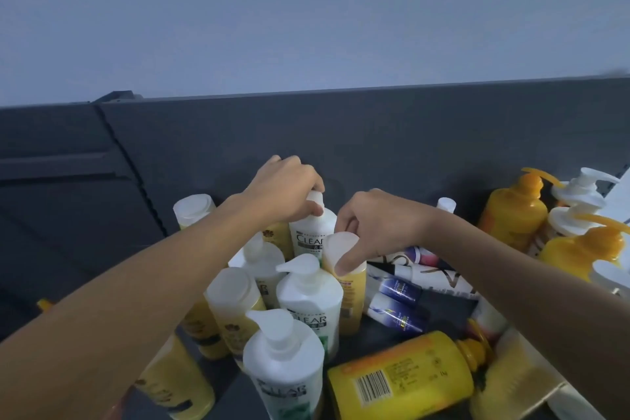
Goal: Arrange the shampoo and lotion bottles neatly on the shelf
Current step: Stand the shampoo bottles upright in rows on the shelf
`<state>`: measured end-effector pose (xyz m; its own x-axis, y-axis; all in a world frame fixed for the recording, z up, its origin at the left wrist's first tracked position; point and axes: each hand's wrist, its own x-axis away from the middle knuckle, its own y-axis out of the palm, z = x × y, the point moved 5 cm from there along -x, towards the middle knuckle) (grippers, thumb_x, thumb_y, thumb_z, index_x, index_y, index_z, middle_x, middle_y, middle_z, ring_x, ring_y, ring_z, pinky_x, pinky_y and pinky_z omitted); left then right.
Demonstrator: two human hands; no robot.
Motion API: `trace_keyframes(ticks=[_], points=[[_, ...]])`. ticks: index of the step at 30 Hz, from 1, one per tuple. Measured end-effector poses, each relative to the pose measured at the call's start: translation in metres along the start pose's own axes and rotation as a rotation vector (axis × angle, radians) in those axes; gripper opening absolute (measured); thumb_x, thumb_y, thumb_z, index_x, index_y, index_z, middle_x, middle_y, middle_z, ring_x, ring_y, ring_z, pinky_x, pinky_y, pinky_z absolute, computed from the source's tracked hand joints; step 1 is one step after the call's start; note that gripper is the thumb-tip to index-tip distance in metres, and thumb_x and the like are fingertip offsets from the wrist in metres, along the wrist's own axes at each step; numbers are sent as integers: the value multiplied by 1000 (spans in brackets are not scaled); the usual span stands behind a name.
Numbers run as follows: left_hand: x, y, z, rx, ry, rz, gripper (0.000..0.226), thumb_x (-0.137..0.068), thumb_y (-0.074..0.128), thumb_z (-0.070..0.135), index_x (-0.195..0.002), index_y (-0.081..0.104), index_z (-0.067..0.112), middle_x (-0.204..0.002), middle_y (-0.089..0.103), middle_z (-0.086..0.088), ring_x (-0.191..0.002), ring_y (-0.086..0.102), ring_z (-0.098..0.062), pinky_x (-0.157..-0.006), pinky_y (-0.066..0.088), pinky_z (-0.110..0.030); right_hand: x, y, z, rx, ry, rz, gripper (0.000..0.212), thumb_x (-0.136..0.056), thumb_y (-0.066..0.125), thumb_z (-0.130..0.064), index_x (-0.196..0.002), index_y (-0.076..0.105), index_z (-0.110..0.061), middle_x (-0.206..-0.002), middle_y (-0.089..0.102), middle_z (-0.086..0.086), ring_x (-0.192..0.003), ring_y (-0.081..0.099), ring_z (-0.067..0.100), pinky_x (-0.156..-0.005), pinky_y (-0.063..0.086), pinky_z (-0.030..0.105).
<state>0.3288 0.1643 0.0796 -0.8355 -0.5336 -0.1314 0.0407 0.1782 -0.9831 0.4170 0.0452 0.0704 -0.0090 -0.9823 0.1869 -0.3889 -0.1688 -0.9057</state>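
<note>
White CLEAR bottle (312,232) upright at the back of the shelf (375,147), left hand (286,187) pinching its pump top. Yellow bottle with translucent flat cap (342,269) upright just beside it, right hand (375,225) on the cap. Two more white CLEAR pump bottles (308,297) (283,365) upright, in line below the hands. Yellow flat-cap bottles (233,303) upright under the left forearm. Below the right hand: large yellow bottle (405,372) on its side (barcode up), small blue-and-white bottles (399,303) also lying down. Right of the right hand: orange-yellow pump bottles (514,211) and white pump bottles (579,194), upright, crowded together.
</note>
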Motion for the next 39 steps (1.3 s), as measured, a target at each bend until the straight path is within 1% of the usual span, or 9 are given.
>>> trace_keyframes(ticks=[3,6,10,12,16,19,24,31,39], points=[[18,-10,-5,47,41,4,47,-89,72,47,-132,64,33,-125,65,9,-121,54,-17,-102,42,-39,0,1,-4,54,-13,47,44,-65,89,-45,-94,75,-15,-80,71,-6,-72,63,12,-61,49,29],[44,-26,-18,140,11,-2,33,-88,74,44,-119,69,33,-107,65,14,-98,61,-10,-88,54,-34,0,3,-6,74,-11,84,48,-64,86,-41,-91,73,-5,-66,59,2,-59,50,13,-54,39,31],[76,-32,-38,202,-7,-180,29,-86,73,49,-111,70,36,-103,68,18,-94,64,-5,-81,57,-32,3,3,-11,146,-5,158,44,-70,80,-44,-102,68,-17,-80,63,-7,-67,55,6,-56,42,26],[88,-30,-45,182,-29,-240,32,-84,76,48,-113,70,36,-102,68,19,-93,65,-5,-83,57,-33,3,6,-14,198,9,182,46,-74,76,-46,-100,69,-9,-78,61,-3,-66,54,15,-57,40,30],[100,-24,-52,211,-66,-198,32,-82,81,42,-111,73,33,-96,70,17,-89,67,-6,-81,59,-35,1,10,-15,239,73,91,60,-76,74,-61,-106,70,-9,-87,68,3,-78,63,23,-62,42,32],[102,-18,-49,199,-79,-176,36,-82,81,40,-115,72,30,-105,70,12,-95,65,-11,-79,56,-31,0,4,-18,208,57,35,66,-71,80,-55,-127,66,-24,-90,61,-12,-87,61,14,-68,46,30],[104,-12,-45,139,-98,-139,32,-89,74,30,-120,66,25,-114,63,5,-98,61,-16,-60,37,-22,-4,-1,-20,96,102,154,52,-61,85,-42,-109,77,-22,-94,70,-9,-86,69,13,-72,61,32],[113,-47,-52,142,-118,-15,27,-93,66,28,-120,65,23,-113,60,4,-98,59,-17,-84,54,-36,-17,4,-28,63,142,214,52,-70,80,-43,-120,72,-30,-109,63,-5,-102,64,21,-78,53,30],[117,-114,-66,189,-137,135,24,-93,66,22,-117,67,22,-115,61,5,-107,55,-18,-92,49,-40,-32,1,-49,70,354,324,44,-61,76,-39,-100,77,-17,-84,75,3,-62,67,21,-68,63,28]])
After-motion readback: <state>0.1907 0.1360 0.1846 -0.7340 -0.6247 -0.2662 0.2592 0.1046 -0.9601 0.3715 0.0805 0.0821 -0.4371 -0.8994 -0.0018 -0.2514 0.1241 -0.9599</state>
